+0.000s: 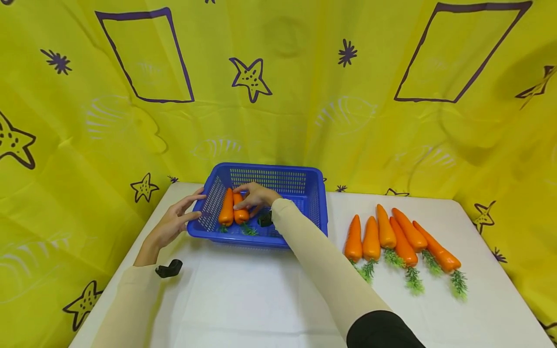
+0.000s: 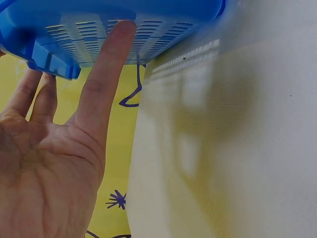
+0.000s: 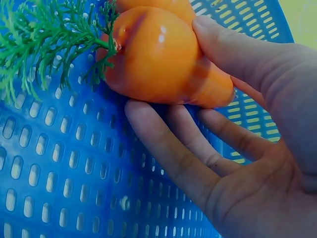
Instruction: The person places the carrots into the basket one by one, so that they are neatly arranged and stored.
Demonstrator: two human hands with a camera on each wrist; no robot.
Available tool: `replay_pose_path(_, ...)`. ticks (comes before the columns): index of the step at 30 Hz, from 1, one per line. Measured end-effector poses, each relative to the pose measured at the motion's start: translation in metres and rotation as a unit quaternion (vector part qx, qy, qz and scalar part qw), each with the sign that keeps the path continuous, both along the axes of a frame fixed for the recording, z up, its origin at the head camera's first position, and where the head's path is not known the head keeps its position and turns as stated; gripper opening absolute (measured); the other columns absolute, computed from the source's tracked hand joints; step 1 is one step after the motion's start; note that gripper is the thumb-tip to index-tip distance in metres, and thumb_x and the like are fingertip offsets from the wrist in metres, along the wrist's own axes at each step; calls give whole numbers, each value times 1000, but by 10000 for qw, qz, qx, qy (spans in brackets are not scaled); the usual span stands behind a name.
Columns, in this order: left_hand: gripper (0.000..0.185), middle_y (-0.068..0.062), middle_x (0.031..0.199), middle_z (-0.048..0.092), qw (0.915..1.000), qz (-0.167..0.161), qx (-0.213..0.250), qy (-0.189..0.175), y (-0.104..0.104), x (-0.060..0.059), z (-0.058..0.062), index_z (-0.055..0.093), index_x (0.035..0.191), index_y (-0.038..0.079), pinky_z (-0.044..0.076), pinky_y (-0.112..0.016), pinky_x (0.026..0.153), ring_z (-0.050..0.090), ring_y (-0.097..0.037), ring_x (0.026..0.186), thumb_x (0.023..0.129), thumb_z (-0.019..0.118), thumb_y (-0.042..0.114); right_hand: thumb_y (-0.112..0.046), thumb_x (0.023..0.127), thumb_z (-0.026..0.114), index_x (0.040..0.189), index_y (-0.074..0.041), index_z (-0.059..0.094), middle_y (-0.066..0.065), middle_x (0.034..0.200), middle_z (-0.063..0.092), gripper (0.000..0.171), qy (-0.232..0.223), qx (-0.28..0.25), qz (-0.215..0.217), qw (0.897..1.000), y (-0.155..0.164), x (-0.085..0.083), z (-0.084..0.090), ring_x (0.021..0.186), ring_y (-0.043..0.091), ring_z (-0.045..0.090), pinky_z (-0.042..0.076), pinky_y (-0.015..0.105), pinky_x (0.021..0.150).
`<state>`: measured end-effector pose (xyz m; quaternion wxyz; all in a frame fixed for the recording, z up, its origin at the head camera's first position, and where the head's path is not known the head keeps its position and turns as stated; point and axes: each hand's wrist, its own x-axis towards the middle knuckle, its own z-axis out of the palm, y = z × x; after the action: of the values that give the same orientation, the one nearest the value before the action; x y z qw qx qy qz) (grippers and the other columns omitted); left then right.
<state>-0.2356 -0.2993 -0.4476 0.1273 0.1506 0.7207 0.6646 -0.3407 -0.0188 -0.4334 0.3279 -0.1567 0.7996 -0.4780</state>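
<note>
A blue plastic basket (image 1: pixel 261 240) with slotted walls stands at the back of the table, two orange carrots inside at its left. My right hand (image 1: pixel 257 197) reaches in and holds the right-hand carrot (image 1: pixel 241 215), which lies on the basket floor. Up close in the right wrist view, the thumb lies along one side of this carrot (image 3: pixel 153 59) and the fingertips meet its other side. Beside it is the other carrot (image 1: pixel 227 210). My left hand (image 1: pixel 174 220) touches the basket's left end with thumb and fingers extended, the thumb (image 2: pixel 106 74) overlapping the slotted wall.
Several more carrots (image 1: pixel 378 234) with green leafy tops lie in a loose fan on the white table (image 1: pixel 243 299), right of the basket. A yellow curtain (image 1: pixel 287 121) with starfish drawings hangs close behind the basket and along both sides.
</note>
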Motion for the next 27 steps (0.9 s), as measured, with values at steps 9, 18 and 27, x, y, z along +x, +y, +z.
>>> replay_pose_path(9, 51, 3, 173, 9, 9999, -51, 94, 18, 0, 0, 2, 39, 155, 6, 61, -42, 87, 17, -45, 152, 106, 54, 8, -16, 93, 78, 153, -14, 50, 20, 133, 58, 66, 76, 4, 156, 9998, 2, 1, 1, 104, 30, 63, 64, 40, 74)
replay_pose_path(18, 52, 3, 173, 8, 10000, -39, 31, -3, 1, 1, 1, 38, 156, 5, 61, -42, 88, 23, -42, 151, 106, 54, 9, -16, 95, 76, 157, -15, 42, 24, 141, 55, 71, -28, 124, 471, 9988, 14, 3, 10, 110, 36, 65, 62, 47, 86)
replay_pose_path(27, 52, 4, 173, 8, 10000, 59, -34, 28, 2, 3, 1, 39, 156, 6, 61, -42, 87, 20, -45, 150, 107, 55, 10, -17, 94, 76, 161, -15, 35, 29, 148, 48, 78, 221, 547, 830, 9948, 34, 4, 33, 117, 43, 63, 61, 49, 89)
